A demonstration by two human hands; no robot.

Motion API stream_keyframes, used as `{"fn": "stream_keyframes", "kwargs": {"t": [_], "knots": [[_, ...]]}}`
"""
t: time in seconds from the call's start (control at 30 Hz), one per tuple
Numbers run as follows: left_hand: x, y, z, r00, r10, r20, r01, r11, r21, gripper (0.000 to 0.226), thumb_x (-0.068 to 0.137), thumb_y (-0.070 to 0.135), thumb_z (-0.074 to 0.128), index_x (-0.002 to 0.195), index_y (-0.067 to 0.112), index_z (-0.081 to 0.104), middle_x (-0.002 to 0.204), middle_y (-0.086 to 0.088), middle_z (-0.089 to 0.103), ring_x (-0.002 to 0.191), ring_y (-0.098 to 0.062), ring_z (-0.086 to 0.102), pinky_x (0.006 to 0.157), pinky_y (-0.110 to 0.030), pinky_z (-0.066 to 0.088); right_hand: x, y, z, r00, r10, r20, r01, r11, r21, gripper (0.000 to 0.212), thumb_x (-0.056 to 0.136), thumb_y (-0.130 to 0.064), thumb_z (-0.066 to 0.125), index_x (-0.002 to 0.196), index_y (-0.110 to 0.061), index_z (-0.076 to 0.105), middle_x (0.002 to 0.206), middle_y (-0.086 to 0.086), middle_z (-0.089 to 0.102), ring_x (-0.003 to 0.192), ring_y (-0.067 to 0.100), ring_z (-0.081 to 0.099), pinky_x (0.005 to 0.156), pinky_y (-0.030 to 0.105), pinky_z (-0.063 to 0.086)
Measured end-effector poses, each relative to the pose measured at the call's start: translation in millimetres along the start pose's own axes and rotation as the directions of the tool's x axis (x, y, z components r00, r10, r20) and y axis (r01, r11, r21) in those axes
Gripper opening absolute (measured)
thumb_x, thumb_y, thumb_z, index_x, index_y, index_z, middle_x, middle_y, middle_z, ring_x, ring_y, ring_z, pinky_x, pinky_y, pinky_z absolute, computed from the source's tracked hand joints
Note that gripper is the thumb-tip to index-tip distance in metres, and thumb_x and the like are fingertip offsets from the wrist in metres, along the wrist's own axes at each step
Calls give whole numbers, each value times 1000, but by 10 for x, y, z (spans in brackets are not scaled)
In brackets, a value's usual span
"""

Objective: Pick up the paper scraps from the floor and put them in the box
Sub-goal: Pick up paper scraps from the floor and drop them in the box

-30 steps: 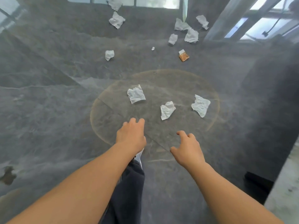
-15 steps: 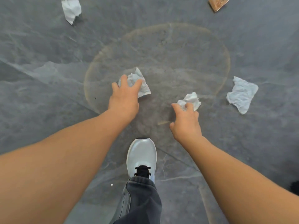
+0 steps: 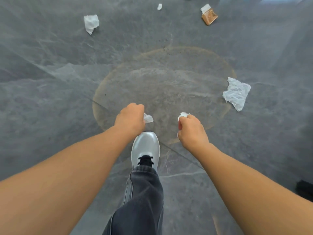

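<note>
While left hand (image 3: 130, 119) grips one scrap (image 3: 148, 118), right hand (image 3: 192, 129) clutches another scrap (image 3: 183, 114)

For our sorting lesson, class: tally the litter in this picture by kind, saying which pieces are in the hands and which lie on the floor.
White paper scraps held in hands: 2, one in the left hand, one in the right hand
White paper scraps on the floor: 3
Brown-and-white packet on the floor: 1
Total: 6
</note>
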State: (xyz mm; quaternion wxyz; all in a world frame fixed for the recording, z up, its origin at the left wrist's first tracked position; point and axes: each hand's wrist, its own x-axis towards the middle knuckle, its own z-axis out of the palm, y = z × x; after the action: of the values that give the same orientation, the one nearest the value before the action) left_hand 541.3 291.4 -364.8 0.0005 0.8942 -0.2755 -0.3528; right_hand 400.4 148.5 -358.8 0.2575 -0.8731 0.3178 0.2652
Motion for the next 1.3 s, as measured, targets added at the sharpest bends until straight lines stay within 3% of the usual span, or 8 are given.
{"fn": "stream_keyframes", "kwargs": {"t": [0.13,0.23,0.37,0.53,0.8,1.03,1.17,1.3], "knots": [[-876,82,-31,995,-43,-86,39,998,-53,9,83,14,53,91,10,55,95,-10,54,83,-32,53,68,-38,42,-677,52,-154,1000,0,16,1,999,-34,17,80,0,49,90,-4,62,104,19,58,97,38,55,81,38,50],[-1708,129,30,992,-86,-91,80,994,-70,15,83,15,53,97,10,57,102,-13,56,92,-35,55,71,-39,44,-1442,36,-243,998,-38,-52,42,996,76,12,73,0,52,77,-8,60,94,17,62,88,35,57,70,32,45],[-2803,143,240,994,-101,-50,97,992,-85,19,82,19,56,99,11,58,106,-14,57,98,-37,58,73,-40,46,-2526,84,-92,985,-160,72,158,987,29,19,68,6,50,77,-10,55,93,16,60,88,35,57,69,35,48],[-3767,-147,647,985,-172,-10,170,980,-103,15,84,21,57,97,13,58,107,-13,58,99,-37,59,71,-36,43,-3341,-35,375,982,-96,161,100,995,-12,37,71,-2,65,107,-5,56,107,19,59,102,38,55,76,37,47],[-4913,-1095,1364,947,-319,42,321,938,-132,26,90,40,46,81,17,52,96,-12,62,89,-34,58,71,-37,48,-4419,-726,1601,916,-233,325,232,972,44,14,73,-6,65,87,-5,68,103,17,59,98,35,57,82,34,51],[-5307,-1834,1866,938,-344,26,344,926,-158,18,88,34,51,86,17,55,89,-6,60,77,-27,57,58,-33,42,-4947,-1230,2596,941,-209,265,198,978,65,17,78,-4,57,93,-7,66,109,15,55,101,32,53,81,29,44],[-5607,-2229,2274,957,-282,64,289,923,-252,23,81,40,61,87,21,52,97,-6,62,86,-29,59,70,-36,50,-5120,-1405,3167,979,-114,170,103,992,76,26,78,-4,59,103,-8,62,111,15,55,104,34,53,86,33,47],[-5877,-2549,2515,976,-197,95,214,952,-220,44,76,40,63,110,18,49,109,-7,60,97,-31,58,76,-41,51,-5280,-1524,3531,990,-47,131,35,995,94,45,77,-1,59,119,-11,46,118,12,46,101,34,53,86,40,49]]}}
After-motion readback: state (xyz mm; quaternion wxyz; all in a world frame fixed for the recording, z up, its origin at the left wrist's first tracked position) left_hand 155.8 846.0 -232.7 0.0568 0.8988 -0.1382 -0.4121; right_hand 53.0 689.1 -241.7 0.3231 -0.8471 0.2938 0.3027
